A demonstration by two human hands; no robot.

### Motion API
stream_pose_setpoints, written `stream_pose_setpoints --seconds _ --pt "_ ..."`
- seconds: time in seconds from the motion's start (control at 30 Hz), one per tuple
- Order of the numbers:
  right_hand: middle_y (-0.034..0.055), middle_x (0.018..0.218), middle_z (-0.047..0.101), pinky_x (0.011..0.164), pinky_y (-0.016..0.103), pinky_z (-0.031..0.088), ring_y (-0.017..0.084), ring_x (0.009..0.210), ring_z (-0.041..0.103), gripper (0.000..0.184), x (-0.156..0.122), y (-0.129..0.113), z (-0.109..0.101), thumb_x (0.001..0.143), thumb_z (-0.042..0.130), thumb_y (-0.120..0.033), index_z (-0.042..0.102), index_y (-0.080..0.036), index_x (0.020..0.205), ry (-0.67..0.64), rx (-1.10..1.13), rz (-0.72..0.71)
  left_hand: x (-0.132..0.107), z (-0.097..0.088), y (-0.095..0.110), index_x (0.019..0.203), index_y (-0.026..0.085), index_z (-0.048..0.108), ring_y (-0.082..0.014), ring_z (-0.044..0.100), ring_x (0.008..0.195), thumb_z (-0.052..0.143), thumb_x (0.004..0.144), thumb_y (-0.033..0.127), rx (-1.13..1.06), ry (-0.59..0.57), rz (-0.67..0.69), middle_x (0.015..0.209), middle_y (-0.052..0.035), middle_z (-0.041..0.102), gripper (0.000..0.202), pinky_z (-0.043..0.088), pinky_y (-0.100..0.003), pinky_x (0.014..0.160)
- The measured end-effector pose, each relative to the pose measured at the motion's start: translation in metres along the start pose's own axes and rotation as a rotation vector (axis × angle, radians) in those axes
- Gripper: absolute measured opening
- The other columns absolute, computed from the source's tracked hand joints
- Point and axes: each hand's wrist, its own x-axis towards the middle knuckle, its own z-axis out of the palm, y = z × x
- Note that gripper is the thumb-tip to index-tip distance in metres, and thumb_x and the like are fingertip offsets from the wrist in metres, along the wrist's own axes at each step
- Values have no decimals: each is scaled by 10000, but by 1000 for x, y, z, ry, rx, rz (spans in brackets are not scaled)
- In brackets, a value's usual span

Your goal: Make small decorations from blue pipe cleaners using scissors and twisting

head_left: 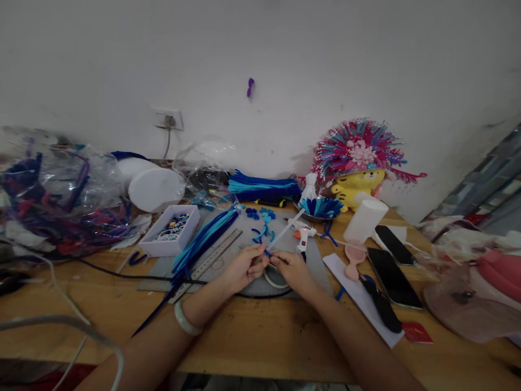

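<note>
My left hand (247,267) and my right hand (294,272) meet over the grey cutting mat (319,274), fingertips pinched on a short dark blue pipe cleaner (267,253). Most of that piece is hidden by the fingers. Just beyond them lie curled blue pipe cleaner pieces (264,234) and small blue flower shapes (267,214). A hot glue gun (304,233) rests to the right of these. Left of my hands, a metal ruler (215,259) lies beside a bundle of long blue pipe cleaners (203,239).
A white box of beads (165,247) and round white foam discs (157,189) stand left. At the back are more blue pipe cleaners (264,187) and a yellow plush toy (358,187). Right are a white cylinder (366,220), a pink hairbrush (355,255) and phones (394,277). A black cable (134,276) crosses the table.
</note>
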Motion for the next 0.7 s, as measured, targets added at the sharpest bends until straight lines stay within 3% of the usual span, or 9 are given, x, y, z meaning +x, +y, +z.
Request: stream_pose_setpoints --seconds 0.1,0.2,0.43,0.7 --pt "21 787 639 697 240 423 130 750 558 266 -1 -1 -8 768 396 -156 642 -184 866 52 -63 -131 -2 0 1 527 148 403 -8 108 280 489 760 355 1 -36 -14 326 91 275 324 80 -171 317" --pt "23 767 639 704 239 417 131 733 559 278 -3 -6 -16 788 381 -164 632 -187 905 67 -95 -150 -4 1 1 534 154 411 -17 120 278 448 777 402 84 -70 -9 330 87 281 349 96 -185 325" --pt "7 650 610 615 211 393 115 618 541 273 -9 -11 -12 833 347 -210 595 -190 719 3 -200 -120 2 3 -2 604 188 396 -60 317 367 494 716 483 462 235 272 397 71 404 331 188 -203 383" --pt "4 615 590 574 212 378 110 575 529 253 -8 -8 4 832 346 -193 573 -178 721 -38 -201 -116 2 3 -7 665 183 420 -48 299 361 540 687 462 430 216 263 408 87 393 305 192 -200 392"
